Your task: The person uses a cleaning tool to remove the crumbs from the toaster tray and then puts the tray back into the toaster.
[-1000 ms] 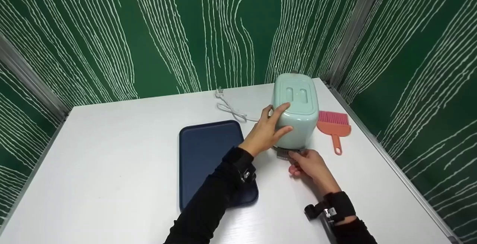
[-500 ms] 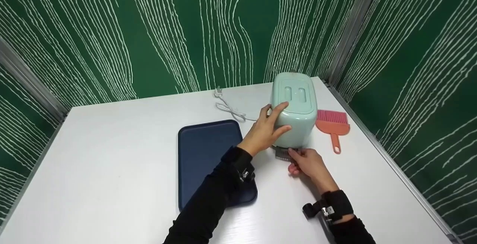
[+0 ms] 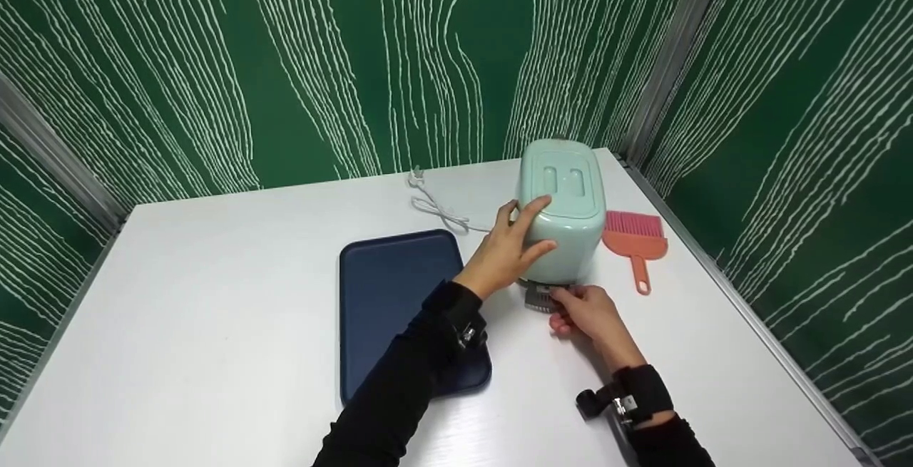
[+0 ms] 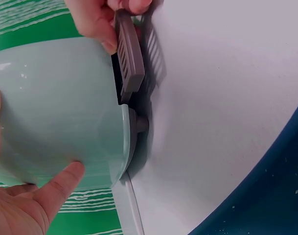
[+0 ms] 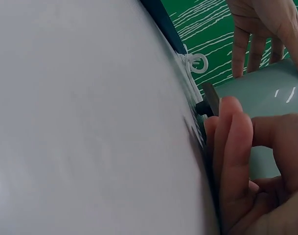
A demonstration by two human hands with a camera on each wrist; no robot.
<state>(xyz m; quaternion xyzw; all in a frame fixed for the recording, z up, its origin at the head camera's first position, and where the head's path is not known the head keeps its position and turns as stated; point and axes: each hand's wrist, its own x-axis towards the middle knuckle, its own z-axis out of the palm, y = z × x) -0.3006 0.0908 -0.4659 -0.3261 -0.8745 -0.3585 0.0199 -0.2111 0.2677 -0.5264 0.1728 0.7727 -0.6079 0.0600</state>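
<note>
Green walls (image 3: 285, 60) surround a white table (image 3: 214, 310). From left come a navy tray (image 3: 399, 281), then the left hand (image 3: 503, 253), spread fingers resting on a mint-green appliance (image 3: 567, 249) at far right; at its near base the right hand (image 3: 593, 314) pinches a grey slotted piece (image 3: 539, 301); rightmost lies an orange-and-pink brush (image 3: 635, 244).

In the head view the black-sleeved left arm (image 3: 389, 392) slants from the bottom middle of the frame up to the right, ending in the left grip (image 3: 503, 249), just right of centre, its fingers (image 3: 529, 217) spread and its thumb stretched out to the right. The black-sleeved right arm (image 3: 669, 443) leans up and left from the bottom edge at right, and the right grip (image 3: 595, 314), lower than the left grip, pinches between thumb and fingers.
</note>
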